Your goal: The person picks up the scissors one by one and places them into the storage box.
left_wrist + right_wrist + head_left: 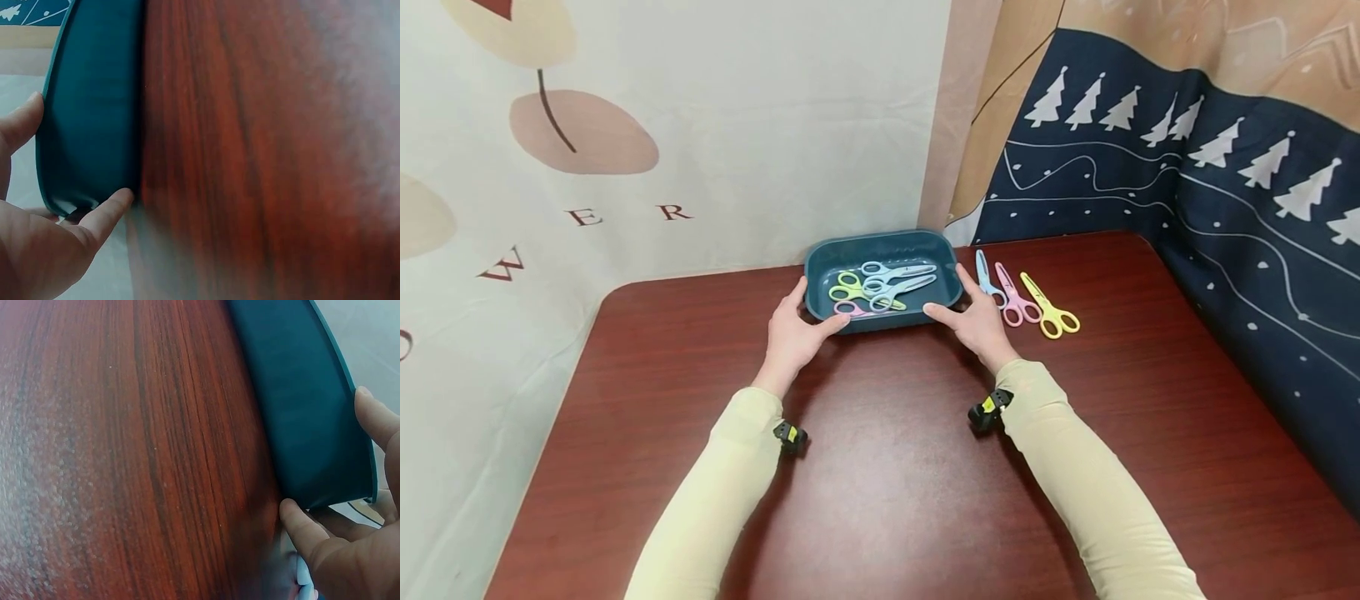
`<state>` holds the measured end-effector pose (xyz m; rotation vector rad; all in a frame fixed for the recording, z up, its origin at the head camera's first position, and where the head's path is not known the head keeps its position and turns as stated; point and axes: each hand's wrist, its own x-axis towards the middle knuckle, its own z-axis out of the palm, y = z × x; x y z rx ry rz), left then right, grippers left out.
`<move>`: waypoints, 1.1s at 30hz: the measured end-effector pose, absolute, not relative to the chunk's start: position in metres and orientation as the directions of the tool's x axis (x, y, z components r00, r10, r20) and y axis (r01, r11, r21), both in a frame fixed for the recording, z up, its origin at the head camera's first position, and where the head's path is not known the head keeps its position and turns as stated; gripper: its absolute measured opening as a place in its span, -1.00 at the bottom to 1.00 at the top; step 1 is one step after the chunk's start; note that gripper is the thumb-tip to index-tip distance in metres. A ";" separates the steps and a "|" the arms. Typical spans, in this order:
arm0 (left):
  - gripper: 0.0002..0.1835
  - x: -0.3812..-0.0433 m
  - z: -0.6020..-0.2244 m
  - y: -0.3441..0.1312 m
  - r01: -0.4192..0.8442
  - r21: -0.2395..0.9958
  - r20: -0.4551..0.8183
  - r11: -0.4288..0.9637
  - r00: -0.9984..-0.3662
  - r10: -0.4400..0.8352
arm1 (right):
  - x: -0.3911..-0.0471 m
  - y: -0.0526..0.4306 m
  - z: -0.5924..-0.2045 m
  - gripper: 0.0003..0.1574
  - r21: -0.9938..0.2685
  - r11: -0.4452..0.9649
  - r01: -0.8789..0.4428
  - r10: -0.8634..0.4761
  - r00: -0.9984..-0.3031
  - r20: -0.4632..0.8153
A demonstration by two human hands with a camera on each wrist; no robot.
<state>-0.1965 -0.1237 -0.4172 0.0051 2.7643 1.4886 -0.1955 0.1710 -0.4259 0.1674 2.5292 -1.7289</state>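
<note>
A dark teal plastic bin (880,325) is at the table's far edge in the head view. Inside it lie a green pair of scissors (847,287), two light blue pairs of scissors (901,285) and a pink pair of scissors (847,308), partly overlapping. My left hand (793,333) grips the bin's left end, its thumb on the front rim. At the right end my right hand (977,323) holds the bin the same way. Both wrist views show the bin's side wall (94,106) between thumb and fingers; whether its base touches the table cannot be told.
Just right of the bin lie a blue pair of scissors (983,271), a pink pair of scissors (1015,296) and a yellow pair of scissors (1049,308). Behind the dark red table (880,500) hang a pale printed cloth (737,167) and a navy cloth with trees (1097,183).
</note>
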 end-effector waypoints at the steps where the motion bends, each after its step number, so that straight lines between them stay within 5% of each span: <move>1: 0.11 -0.196 -0.416 -0.124 -0.003 0.827 -0.003 0.562 -1.000 0.000 | -0.195 0.170 -0.425 0.21 -0.925 0.356 0.131 0.048 -0.991 -0.122; 33: 0.16 -0.201 -0.403 -0.118 -0.066 0.731 -0.087 0.679 -0.996 -0.004 | -0.195 0.174 -0.425 0.21 -0.928 0.346 0.137 0.011 -0.990 -0.142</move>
